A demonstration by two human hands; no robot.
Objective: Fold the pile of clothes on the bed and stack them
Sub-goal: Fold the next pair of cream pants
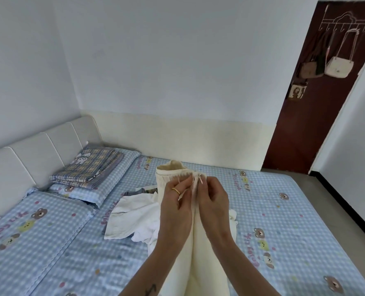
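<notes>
You hold the cream knitted trousers (200, 242) up in front of you, waistband at the top, the legs hanging down toward your body over the bed with its blue checked bear-print sheet (284, 210). Your left hand (175, 208) and right hand (213, 201) meet at the waistband, each grip pinching the fabric beside the thin drawstring (193, 178) — the fingers are curled on the cloth, not spread. Bringing both hands together like this likely lines up the two halves of the waistband so the legs fall one on the other, ready for a lengthwise fold. Whether you pinch the string itself or only the hem beside it is hard to tell from here.

The rest of the pile — crumpled white garments (134, 214) with something grey beneath — lies on the sheet just behind the trousers, waiting. Near the padded cream headboard (27, 159), a folded plaid blanket (92, 167) rests on a pillow, well apart from your work. No stack of folded clothes shows yet, so the task looks to be at an early stage.
</notes>
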